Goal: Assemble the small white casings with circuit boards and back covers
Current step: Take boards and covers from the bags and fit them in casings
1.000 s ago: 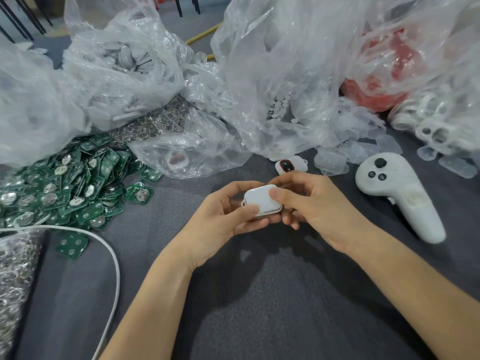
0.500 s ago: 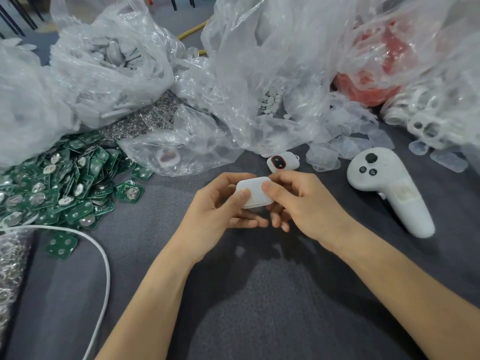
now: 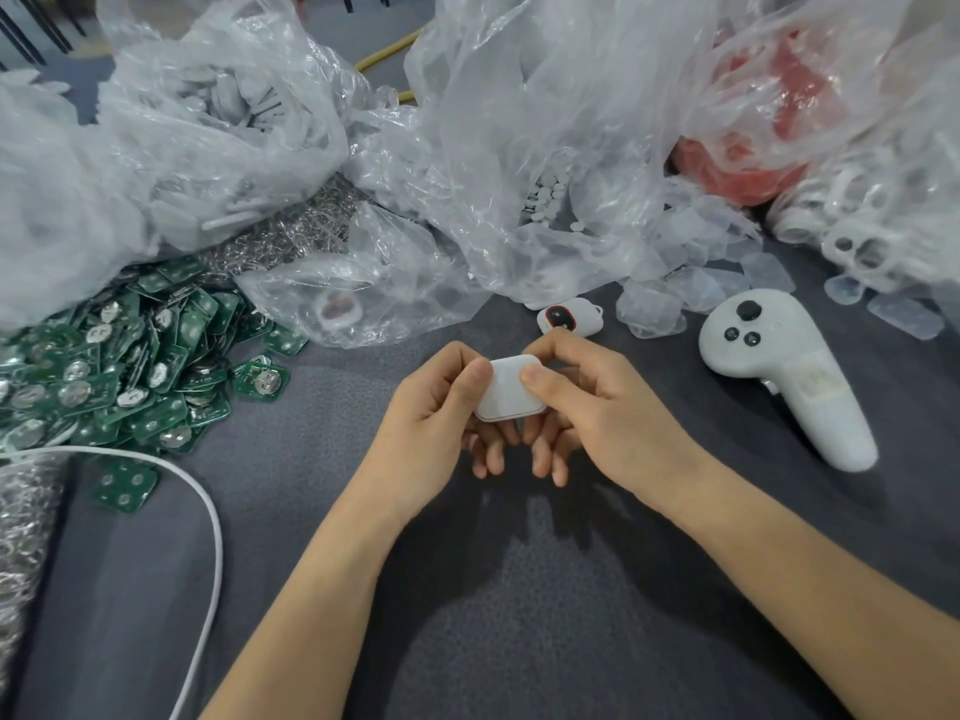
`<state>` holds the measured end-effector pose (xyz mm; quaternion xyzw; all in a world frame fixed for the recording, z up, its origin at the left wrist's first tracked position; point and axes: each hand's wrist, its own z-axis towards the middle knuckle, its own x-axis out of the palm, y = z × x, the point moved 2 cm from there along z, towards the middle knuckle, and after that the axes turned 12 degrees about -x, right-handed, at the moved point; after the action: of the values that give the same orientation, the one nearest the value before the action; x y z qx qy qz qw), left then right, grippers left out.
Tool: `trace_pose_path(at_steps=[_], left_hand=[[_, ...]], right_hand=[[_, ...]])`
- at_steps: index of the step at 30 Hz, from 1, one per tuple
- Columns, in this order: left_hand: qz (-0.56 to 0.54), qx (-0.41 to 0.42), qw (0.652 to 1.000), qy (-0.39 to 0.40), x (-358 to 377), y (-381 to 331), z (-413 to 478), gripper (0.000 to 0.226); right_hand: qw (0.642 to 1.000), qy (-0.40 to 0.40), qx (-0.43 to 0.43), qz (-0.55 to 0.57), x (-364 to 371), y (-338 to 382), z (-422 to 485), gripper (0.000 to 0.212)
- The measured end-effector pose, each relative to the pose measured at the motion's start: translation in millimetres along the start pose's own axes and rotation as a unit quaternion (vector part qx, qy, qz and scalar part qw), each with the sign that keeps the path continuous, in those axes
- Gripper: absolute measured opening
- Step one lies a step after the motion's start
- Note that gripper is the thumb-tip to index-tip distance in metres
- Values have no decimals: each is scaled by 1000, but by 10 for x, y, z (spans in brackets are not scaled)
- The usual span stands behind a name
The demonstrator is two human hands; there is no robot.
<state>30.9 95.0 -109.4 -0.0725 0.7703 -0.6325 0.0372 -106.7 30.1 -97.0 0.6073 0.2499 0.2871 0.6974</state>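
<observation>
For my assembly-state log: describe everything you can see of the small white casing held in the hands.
The small white casing is a rounded rectangle of smooth, matte white plastic, its broad plain face turned up towards the camera. A thin reddish line runs along its lower edge, like a seam. The left hand and right hand pinch it from either side, thumbs on top, fingers beneath, above the grey table. Its underside is hidden.
</observation>
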Motion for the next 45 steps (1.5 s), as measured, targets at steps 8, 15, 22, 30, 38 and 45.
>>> trace_pose_path(at_steps=[8,15,22,30,38,45], left_hand=[[-34,13,999,-11,31,-13,-8,22],[-61,-19,998,2,14,-15,-10,21],[-54,-30,998,7,4,-6,-14,24],[-223,-126,960,110,-38,8,0,8],[-295,-173,930,134,6,-22,-19,39],[-329,-160,916,164,23,-42,-24,52]], right_hand=[[992,-42,-74,-92,-53,-8,18,11],[986,-68,-87,-124,-46,-40,5,10],[976,-88,-103,-172,-36,-28,19,11],[929,-91,-156,-324,-39,141,4,24],[908,-14,-202,-367,-48,269,-15,60],[893,-29,-223,-390,-71,311,-35,56]])
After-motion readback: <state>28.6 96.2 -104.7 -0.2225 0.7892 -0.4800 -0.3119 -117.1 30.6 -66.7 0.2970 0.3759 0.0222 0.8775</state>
